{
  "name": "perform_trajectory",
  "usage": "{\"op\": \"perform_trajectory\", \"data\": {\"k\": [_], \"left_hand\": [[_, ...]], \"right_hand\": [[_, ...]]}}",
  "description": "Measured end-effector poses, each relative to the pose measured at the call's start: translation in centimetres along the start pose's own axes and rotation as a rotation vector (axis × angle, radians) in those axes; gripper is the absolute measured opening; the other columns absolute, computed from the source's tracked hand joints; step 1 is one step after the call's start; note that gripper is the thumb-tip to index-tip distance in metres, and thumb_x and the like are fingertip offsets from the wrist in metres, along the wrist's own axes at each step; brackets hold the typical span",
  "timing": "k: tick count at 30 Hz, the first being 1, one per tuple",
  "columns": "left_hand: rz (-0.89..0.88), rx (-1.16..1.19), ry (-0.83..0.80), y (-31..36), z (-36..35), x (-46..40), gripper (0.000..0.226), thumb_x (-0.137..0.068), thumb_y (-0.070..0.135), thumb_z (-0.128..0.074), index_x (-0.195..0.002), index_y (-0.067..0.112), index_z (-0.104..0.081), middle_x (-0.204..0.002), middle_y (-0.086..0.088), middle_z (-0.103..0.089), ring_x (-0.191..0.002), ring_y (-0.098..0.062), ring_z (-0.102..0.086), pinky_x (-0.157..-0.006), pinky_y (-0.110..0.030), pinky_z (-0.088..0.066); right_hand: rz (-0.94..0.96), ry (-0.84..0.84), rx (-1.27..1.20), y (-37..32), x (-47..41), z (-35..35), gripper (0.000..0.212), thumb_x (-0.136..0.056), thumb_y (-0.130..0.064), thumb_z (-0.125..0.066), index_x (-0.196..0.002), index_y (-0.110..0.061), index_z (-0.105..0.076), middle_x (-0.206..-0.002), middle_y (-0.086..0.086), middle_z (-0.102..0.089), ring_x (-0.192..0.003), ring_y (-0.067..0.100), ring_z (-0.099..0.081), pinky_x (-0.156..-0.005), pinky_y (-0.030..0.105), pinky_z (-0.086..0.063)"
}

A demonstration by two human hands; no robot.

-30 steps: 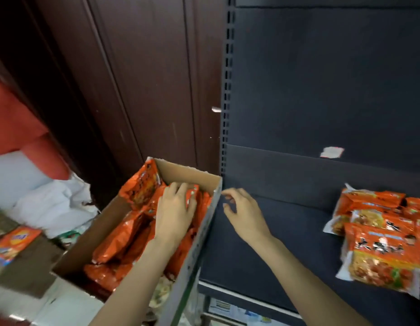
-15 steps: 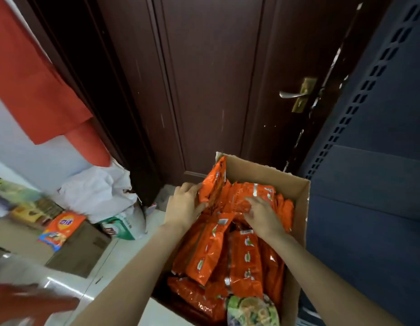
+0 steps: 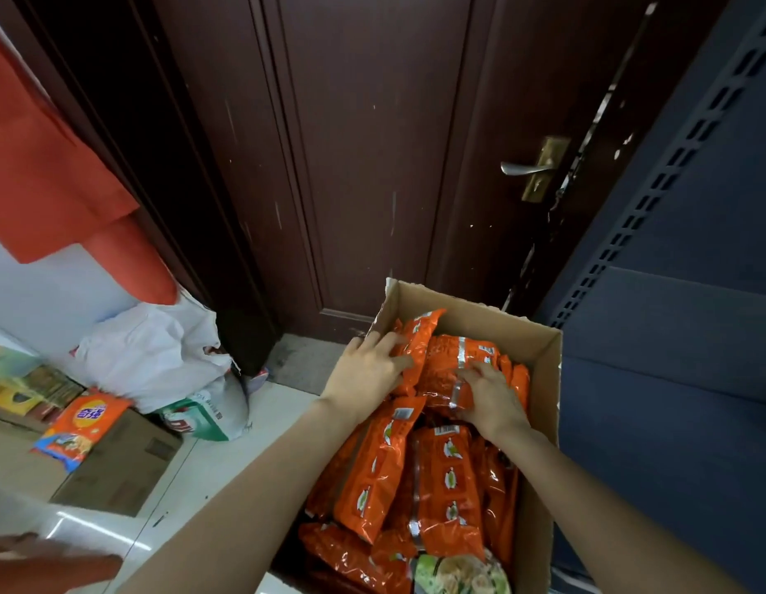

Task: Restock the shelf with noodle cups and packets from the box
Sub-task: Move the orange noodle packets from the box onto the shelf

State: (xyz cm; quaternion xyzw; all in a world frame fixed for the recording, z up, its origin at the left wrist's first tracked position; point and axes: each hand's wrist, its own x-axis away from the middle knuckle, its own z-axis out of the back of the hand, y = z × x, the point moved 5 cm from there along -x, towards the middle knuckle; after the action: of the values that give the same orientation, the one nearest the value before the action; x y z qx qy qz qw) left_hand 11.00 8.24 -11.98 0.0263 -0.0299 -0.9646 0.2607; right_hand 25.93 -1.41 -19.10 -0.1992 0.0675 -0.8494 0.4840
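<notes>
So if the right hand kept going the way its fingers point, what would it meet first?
Probably the orange packet already under its fingertips; the right hand points up-left across the box. Depth is unclear.

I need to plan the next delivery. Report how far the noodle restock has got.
Done: nothing stocked shows in this view; only a bare part of the dark shelf is visible. In hand: both the left hand and the right hand are in the cardboard box, on the orange noodle packets at its far end. Left: the box looks largely full, so most of the job remains.
</notes>
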Motion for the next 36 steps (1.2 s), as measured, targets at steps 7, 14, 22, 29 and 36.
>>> {"op": "perform_trajectory", "data": {"k": [7,14,22,29,36], "left_hand": [[0.128,0.142,0.081,-1.4,0.2,0.4,0.033,-0.097,0.020,-0.043,-0.129,0.022,-0.051,-0.138,-0.002,-0.043,-0.124,-0.022,-0.042,-0.103,-0.033,-0.036],[0.198,0.425,0.159,-1.9,0.5,0.5,0.020,-0.094,0.016,-0.052,-0.111,0.019,-0.063,-0.129,0.001,-0.050,-0.110,-0.020,-0.057,-0.092,-0.029,-0.049],[0.206,0.619,0.442,-1.5,4.8,0.9,0.014,-0.086,0.004,-0.062,-0.096,0.008,-0.070,-0.105,-0.005,-0.064,-0.096,-0.017,-0.062,-0.088,-0.021,-0.047],[0.100,0.731,0.609,4.2,10.7,0.4,0.015,-0.086,0.002,-0.062,-0.093,0.012,-0.069,-0.101,0.005,-0.062,-0.090,0.004,-0.056,-0.085,-0.002,-0.039],[-0.034,0.797,0.655,16.5,13.2,-1.1,0.015,-0.084,-0.001,-0.063,-0.092,0.009,-0.069,-0.099,0.002,-0.066,-0.089,-0.001,-0.060,-0.081,-0.007,-0.044]], "right_hand": [[-0.080,-0.048,-0.100,1.1,0.1,-0.2,0.083,-0.080,-0.025,-0.073,-0.146,-0.028,-0.023,-0.152,0.012,-0.004,-0.143,0.032,-0.007,-0.116,0.046,-0.014],[-0.032,0.168,-0.231,1.3,0.6,2.2,0.038,-0.086,-0.017,-0.065,-0.123,-0.013,-0.058,-0.139,0.012,-0.045,-0.129,0.025,-0.042,-0.109,0.034,-0.033],[0.105,0.505,-0.348,-0.9,3.9,8.8,0.024,-0.092,-0.020,-0.057,-0.113,-0.014,-0.068,-0.127,0.006,-0.060,-0.120,0.020,-0.054,-0.106,0.030,-0.039],[0.152,0.746,-0.556,2.2,10.2,17.1,0.020,-0.088,-0.015,-0.063,-0.107,-0.015,-0.070,-0.115,-0.003,-0.063,-0.105,0.007,-0.056,-0.096,0.014,-0.042],[0.077,0.885,-0.584,12.1,18.8,21.7,0.007,-0.086,-0.014,-0.065,-0.093,-0.014,-0.066,-0.091,-0.009,-0.066,-0.084,0.004,-0.060,-0.073,-0.003,-0.036]]}}
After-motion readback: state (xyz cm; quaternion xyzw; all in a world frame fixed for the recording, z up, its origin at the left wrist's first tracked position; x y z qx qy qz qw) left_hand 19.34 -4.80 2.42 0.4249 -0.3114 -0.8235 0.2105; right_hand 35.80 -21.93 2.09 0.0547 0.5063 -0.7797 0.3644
